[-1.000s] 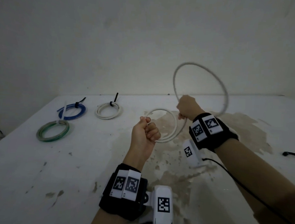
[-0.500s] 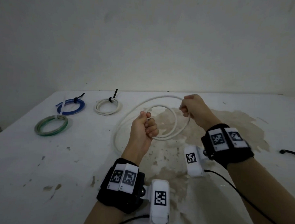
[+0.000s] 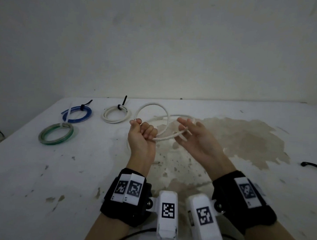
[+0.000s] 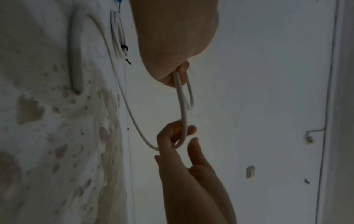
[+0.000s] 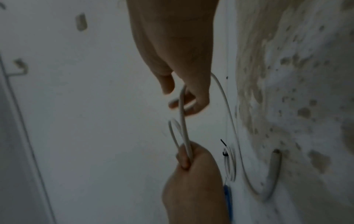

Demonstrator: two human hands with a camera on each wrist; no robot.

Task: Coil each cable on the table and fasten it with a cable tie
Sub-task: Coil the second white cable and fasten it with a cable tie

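The left hand [image 3: 141, 137] is raised above the desk [image 3: 43, 169] in a fist, its fingers [image 3: 150, 131] curled tight around the white cable [image 3: 165, 137]. From the top of that fist one loop of the cable stands up, and a strand leaves the fist sideways toward the right hand [image 3: 198, 139]. The right hand is turned palm up with its fingers [image 3: 185, 122] spread and loosely straight. The strand passes between them and bends back there, resting across them without being pinched, as the left wrist view shows [image 4: 184, 121]. From the right hand the cable drops away toward the desk, and its free end lies on the stained part of the desk near the hands [image 5: 273, 166].

Half a second ago the right hand was a closed fist gripping the cable farther out over the desk. It has since opened and come in close to the left hand, and the wide sweep of cable that lay on the desk has been drawn up into the smaller loop above the left fist. The left hand keeps its grip.

At the far left of the desk lie three coils already tied: a blue coil [image 3: 78, 114], a green coil [image 3: 56, 134] and a white coil [image 3: 116, 115].
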